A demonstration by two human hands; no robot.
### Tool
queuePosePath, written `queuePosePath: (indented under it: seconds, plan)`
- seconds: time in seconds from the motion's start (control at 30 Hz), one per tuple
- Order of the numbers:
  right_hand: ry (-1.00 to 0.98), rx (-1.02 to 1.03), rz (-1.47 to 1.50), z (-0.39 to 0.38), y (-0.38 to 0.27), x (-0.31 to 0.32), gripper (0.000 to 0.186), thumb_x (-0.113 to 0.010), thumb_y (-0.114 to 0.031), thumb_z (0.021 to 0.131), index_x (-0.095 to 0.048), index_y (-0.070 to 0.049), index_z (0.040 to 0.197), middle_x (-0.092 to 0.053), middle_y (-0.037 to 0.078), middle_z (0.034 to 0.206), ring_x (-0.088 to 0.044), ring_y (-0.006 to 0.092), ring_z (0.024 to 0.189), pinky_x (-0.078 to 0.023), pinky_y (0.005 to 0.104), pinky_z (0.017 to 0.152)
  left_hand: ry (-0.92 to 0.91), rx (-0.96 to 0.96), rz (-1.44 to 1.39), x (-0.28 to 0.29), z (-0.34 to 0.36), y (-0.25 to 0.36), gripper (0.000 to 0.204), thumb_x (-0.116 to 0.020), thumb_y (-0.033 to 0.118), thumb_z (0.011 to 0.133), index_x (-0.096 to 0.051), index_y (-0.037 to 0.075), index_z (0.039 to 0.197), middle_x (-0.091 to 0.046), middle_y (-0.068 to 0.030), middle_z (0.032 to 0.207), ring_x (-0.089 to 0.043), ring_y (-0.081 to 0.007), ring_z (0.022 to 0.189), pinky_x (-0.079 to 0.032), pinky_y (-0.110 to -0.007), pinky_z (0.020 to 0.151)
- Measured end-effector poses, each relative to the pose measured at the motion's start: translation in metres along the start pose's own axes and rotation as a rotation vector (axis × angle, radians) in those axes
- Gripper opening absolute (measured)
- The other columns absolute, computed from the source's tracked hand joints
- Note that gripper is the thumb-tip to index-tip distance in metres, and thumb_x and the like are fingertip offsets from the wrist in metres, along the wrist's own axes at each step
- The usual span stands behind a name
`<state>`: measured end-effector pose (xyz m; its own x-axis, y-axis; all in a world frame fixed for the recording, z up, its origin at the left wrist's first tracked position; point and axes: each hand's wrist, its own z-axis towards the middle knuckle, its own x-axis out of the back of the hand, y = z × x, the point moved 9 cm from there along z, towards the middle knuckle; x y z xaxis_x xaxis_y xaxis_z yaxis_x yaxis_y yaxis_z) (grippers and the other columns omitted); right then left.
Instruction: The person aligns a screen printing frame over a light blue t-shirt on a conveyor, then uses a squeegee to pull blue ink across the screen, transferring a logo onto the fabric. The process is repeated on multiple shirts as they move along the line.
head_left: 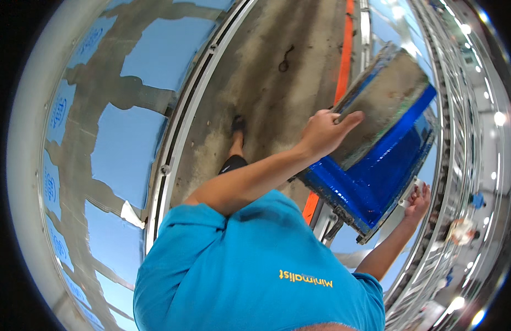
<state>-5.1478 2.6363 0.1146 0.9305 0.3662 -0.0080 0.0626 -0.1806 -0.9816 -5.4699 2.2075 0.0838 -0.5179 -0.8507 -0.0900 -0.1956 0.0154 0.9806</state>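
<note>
In front of me on the right, a screen-printing frame (pixel 371 193) is held tilted. Wet-looking blue ink coats its lower corner and right side. Its grey flat area (pixel 388 105) stretches toward the far end. My left hand (pixel 327 132) reaches across and grips the frame's left edge, thumb lying over the grey surface. At the opposite edge, my right hand (pixel 417 202) has its fingers curled at the rim beside a small white piece (pixel 404 204). Part of that grip is hidden.
A long printing table (pixel 131 91) with light blue fabric pieces (pixel 126 149) runs along my left, edged by a metal rail (pixel 181 118). Another table with blue pieces lies under the frame, beside an orange strip (pixel 343 60). The stained floor (pixel 266 71) shows between them. Other people (pixel 462 231) are far right.
</note>
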Motion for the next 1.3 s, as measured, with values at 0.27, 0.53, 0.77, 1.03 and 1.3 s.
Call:
queuePosePath:
  seconds: [0.27,0.53,0.77,1.03,1.3]
  plan:
    - [0.093,-0.02,0.005,0.128,-0.059,-0.148,0.058,-0.061,-0.056,0.1,-0.062,-0.006,0.129,-0.067,0.011,0.098,-0.051,0.0124,0.064,-0.038,0.0234,0.053,-0.158,0.103,0.045,0.006,0.265,0.037,0.098,-0.051,0.092,0.081,-0.08,-0.002,0.086,-0.07,-0.0285,0.11,-0.069,-0.0411,0.109,-0.052,-0.052,0.097]
    - [0.329,-0.021,0.034,0.212,-0.063,-0.202,0.067,-0.059,-0.063,0.098,-0.061,-0.005,0.132,-0.067,0.013,0.095,-0.05,0.0124,0.062,-0.036,0.0231,0.052,-0.162,-0.003,0.148,-0.016,0.452,0.065,0.094,-0.057,0.088,0.085,-0.067,-0.003,0.063,-0.061,-0.021,0.067,-0.064,-0.0324,0.087,-0.052,-0.045,0.078]
    - [0.151,-0.05,0.066,0.159,-0.139,-0.217,0.072,-0.061,-0.063,0.096,-0.058,-0.003,0.135,-0.068,0.014,0.097,-0.053,0.0137,0.064,-0.037,0.0238,0.052,-0.013,-0.076,0.03,0.017,0.339,0.165,0.085,-0.063,0.082,0.086,-0.057,0.003,0.055,-0.048,-0.0048,0.052,-0.054,-0.0195,0.063,-0.044,-0.039,0.06]
    - [0.002,0.073,-0.005,0.076,-0.12,-0.172,0.061,-0.066,-0.054,0.099,-0.058,-0.005,0.134,-0.066,0.009,0.096,-0.051,0.0098,0.062,-0.036,0.0224,0.052,0.0,-0.059,0.02,0.046,0.189,0.102,0.081,-0.067,0.079,0.087,-0.059,0.004,0.058,-0.048,0.0005,0.059,-0.047,-0.0115,0.057,-0.039,-0.033,0.052]
    - [0.156,0.024,0.144,0.05,-0.112,-0.071,0.052,-0.066,-0.056,0.098,-0.062,-0.015,0.128,-0.067,0.006,0.094,-0.055,0.0096,0.06,-0.04,0.0207,0.05,-0.058,-0.053,0.232,-0.02,0.165,0.13,0.089,-0.061,0.083,0.086,-0.076,-0.005,0.088,-0.068,-0.0227,0.112,-0.067,-0.0251,0.101,-0.055,-0.038,0.083]
